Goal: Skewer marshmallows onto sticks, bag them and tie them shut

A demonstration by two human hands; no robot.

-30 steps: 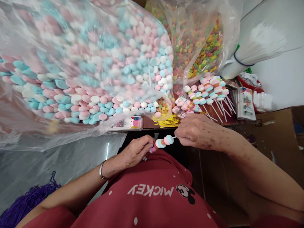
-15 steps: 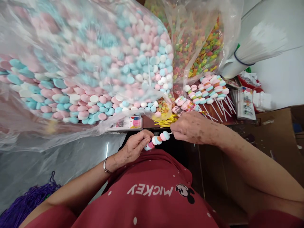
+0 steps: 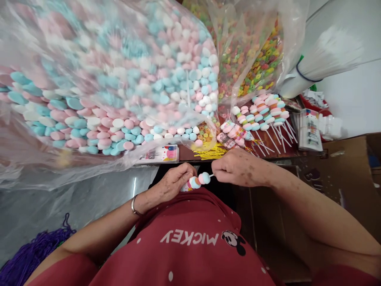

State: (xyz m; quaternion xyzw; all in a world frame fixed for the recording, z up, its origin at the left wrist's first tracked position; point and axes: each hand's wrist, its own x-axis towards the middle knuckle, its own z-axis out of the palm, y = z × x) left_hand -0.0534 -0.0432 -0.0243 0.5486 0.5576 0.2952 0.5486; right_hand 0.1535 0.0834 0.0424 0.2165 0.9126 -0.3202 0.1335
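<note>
A candy skewer [image 3: 195, 182] of pink, white and blue marshmallows with orange pieces between is held low in front of my shirt. Round its left end, where a printed wrapper shows, the fingers of my left hand [image 3: 174, 180] are closed. My right hand [image 3: 233, 169] pinches the white stick [image 3: 212, 175] that sticks out of the other end. Just beyond my hands, yellow twist ties [image 3: 210, 152] lie at the table edge. Wrapped candy skewers [image 3: 235, 133] are near my right hand, and unwrapped marshmallow skewers [image 3: 263, 111] lie behind them.
A large clear bag of marshmallows [image 3: 119, 123] fills the left and middle. Behind stands a bag of gummy rings [image 3: 262, 67]. To the right are white sticks in a container [image 3: 297, 81], a stack of printed wrappers [image 3: 308, 129] and a cardboard box [image 3: 342, 171]. Purple cord [image 3: 35, 254] lies lower left.
My right hand and the stick end have dropped slightly toward me. The skewer lies more level, and my left hand covers more of its wrapped end.
</note>
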